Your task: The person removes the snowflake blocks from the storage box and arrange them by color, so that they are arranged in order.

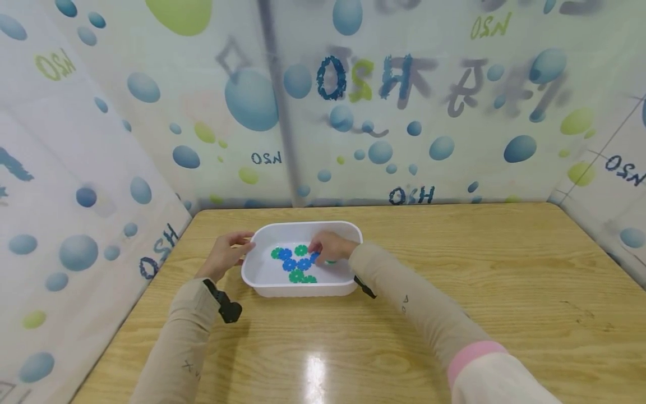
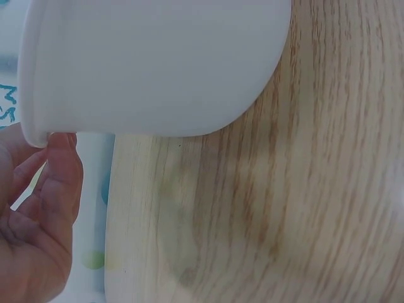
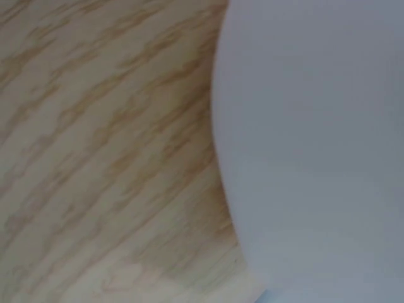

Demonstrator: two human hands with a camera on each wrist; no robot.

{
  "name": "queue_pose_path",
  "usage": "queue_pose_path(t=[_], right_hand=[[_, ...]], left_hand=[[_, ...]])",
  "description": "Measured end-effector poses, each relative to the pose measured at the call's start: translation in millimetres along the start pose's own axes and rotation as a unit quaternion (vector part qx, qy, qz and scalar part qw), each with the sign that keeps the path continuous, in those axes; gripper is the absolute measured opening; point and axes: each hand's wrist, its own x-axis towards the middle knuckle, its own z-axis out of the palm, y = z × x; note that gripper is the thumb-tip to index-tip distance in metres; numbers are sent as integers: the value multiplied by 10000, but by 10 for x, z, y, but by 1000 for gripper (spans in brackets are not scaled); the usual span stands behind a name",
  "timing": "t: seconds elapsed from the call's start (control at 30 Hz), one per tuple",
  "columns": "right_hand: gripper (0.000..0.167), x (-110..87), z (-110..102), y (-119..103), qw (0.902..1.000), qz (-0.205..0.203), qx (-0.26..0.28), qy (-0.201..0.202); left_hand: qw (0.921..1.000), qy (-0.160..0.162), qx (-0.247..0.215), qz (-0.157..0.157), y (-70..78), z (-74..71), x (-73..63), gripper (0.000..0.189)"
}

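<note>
A white plastic basin [image 1: 303, 290] with rounded corners stands on the wooden table. On its floor lie several small flower-shaped plastic discs, among them a blue disc [image 1: 289, 265] and a green disc [image 1: 296, 275]. At the basin's left end my left hand [image 1: 225, 255] grips the rim; in the left wrist view its fingers [image 2: 63, 183] meet the rim from beneath. My right hand [image 1: 331, 247] reaches inside over the right end, fingers curled down and pinching a blue flower-shaped disc [image 1: 315, 257], partly hidden by them. The right wrist view shows only the basin's outer wall [image 3: 315, 151] and tabletop.
The wooden table [image 1: 454, 269] stretches far to the right of the basin and in front of it. A patterned curtain [image 1: 429, 129] hangs along the back edge, with more at both sides. Dark straps with small devices [image 1: 229, 310] sit on both wrists.
</note>
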Motion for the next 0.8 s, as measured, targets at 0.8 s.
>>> queue_pose_path(t=[0.8], right_hand=[[26,-33,8,-38,9996,36,-232,-145]], left_hand=[[10000,-1,-18,-7,-16,1,-1,41]])
